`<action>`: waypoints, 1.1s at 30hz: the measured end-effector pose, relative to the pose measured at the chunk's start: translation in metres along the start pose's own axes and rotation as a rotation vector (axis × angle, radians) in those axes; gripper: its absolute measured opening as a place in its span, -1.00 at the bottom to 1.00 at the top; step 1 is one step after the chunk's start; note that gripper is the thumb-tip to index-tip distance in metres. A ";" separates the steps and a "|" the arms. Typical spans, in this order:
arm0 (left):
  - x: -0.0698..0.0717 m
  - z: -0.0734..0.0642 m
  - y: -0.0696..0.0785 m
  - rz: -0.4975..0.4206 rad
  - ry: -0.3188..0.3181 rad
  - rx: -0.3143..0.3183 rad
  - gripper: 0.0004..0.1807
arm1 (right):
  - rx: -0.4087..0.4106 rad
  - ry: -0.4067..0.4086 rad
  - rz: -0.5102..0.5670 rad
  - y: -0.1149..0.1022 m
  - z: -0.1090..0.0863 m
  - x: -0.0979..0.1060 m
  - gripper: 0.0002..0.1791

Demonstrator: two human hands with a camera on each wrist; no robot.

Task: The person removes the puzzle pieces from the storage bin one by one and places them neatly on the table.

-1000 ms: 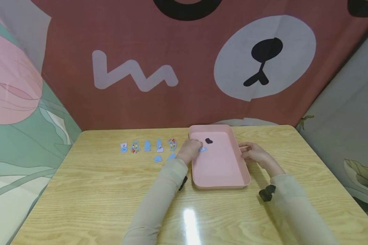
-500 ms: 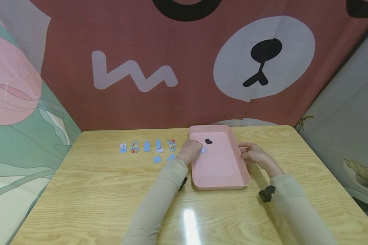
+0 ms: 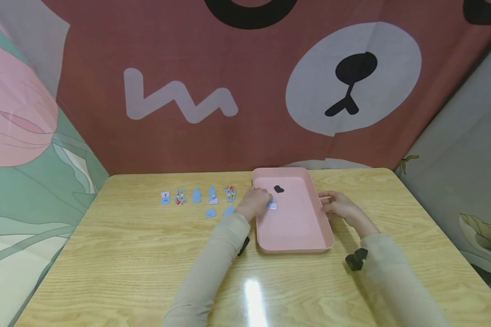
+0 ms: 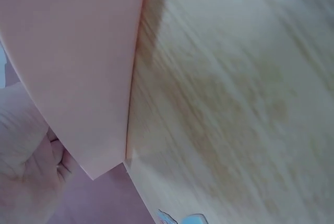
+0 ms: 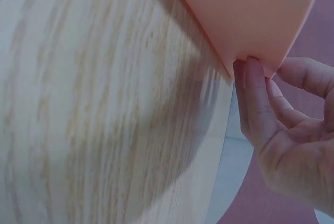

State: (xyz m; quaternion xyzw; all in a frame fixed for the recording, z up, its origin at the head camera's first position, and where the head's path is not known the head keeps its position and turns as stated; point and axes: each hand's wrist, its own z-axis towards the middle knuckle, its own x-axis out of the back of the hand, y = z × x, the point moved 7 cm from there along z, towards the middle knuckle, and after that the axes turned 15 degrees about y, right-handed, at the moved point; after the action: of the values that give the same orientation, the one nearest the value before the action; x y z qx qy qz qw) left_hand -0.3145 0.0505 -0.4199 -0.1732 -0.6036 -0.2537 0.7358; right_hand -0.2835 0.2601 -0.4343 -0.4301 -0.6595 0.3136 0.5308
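Note:
A pink tray (image 3: pixel 294 229) stands on the table between the two hands. My left hand (image 3: pixel 253 202) reaches over its left rim, fingers curled, pinching a small flat blue-and-white piece (image 3: pixel 272 205) low over the tray floor; the fingertips are hidden in the head view. Behind the tray's wall in the left wrist view, the palm and curled fingers (image 4: pixel 60 164) show but the piece is out of sight. My right hand (image 5: pixel 297 145) touches the outside of the right wall with relaxed fingers. A small dark piece (image 3: pixel 278 189) lies near the tray's far end.
Left of the tray, flat pieces lie in rows on the wooden table (image 3: pixel 127 254), among them a blue one (image 3: pixel 196 195) and a multicoloured one (image 3: pixel 180 197). A printed cloth (image 3: pixel 167 145) hangs behind the table's far edge.
The blue-and-white piece at my left fingertips has turned and come slightly nearer, showing more of its white part. My right hand and the tray stay where they were.

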 end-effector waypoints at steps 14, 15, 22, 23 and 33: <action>0.001 -0.003 0.001 -0.089 -0.007 -0.017 -0.79 | 0.001 -0.008 -0.042 -0.002 -0.001 -0.001 -0.30; 0.002 -0.003 0.000 -0.097 0.004 -0.019 -0.80 | 0.000 -0.008 -0.043 -0.002 -0.001 -0.001 -0.30; 0.007 -0.004 -0.003 -0.275 0.088 0.018 -0.93 | 0.005 -0.008 -0.054 0.000 -0.001 -0.001 -0.30; 0.007 -0.004 -0.004 -0.316 0.094 0.041 -0.92 | 0.006 -0.008 -0.056 0.000 -0.001 -0.001 -0.30; 0.016 -0.013 -0.024 -0.664 0.179 0.228 -0.63 | 0.051 -0.059 0.056 0.007 0.006 0.002 -0.27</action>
State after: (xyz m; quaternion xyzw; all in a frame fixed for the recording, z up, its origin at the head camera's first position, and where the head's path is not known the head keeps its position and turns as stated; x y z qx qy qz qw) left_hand -0.3152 0.0213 -0.4088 0.1381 -0.5846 -0.4240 0.6778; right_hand -0.2879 0.2657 -0.4411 -0.4251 -0.6545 0.3577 0.5129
